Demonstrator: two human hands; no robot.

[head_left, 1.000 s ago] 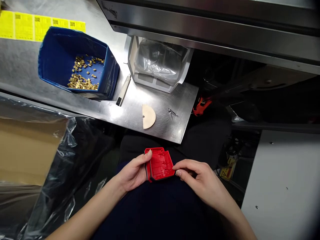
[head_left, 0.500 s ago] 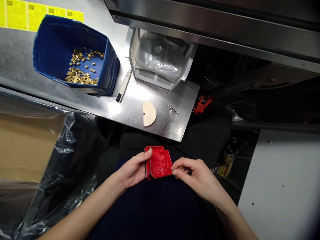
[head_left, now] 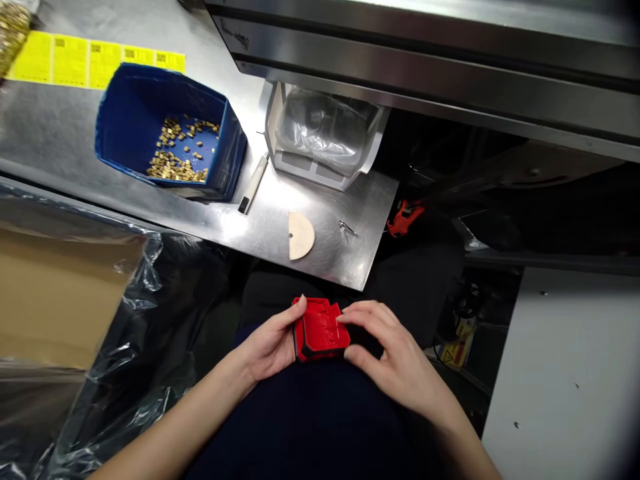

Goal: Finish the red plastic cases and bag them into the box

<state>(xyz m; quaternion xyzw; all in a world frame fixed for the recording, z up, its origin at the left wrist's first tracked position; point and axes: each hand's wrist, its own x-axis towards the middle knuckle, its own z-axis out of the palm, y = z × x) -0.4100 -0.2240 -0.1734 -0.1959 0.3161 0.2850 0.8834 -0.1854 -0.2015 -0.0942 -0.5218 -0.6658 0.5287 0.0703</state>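
1. Right hand [head_left: 393,350] has loosened from its pinch, now half-open at the case [head_left: 320,330].
2. Left hand [head_left: 273,343] grips the case above the lap [head_left: 310,420], probably steadying it, hollow side up.

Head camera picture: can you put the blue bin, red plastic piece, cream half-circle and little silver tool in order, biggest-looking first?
1. Blue bin
2. Red plastic piece
3. Cream half-circle
4. Little silver tool

The red piece may be nearer the camera, so its real size is unsure.
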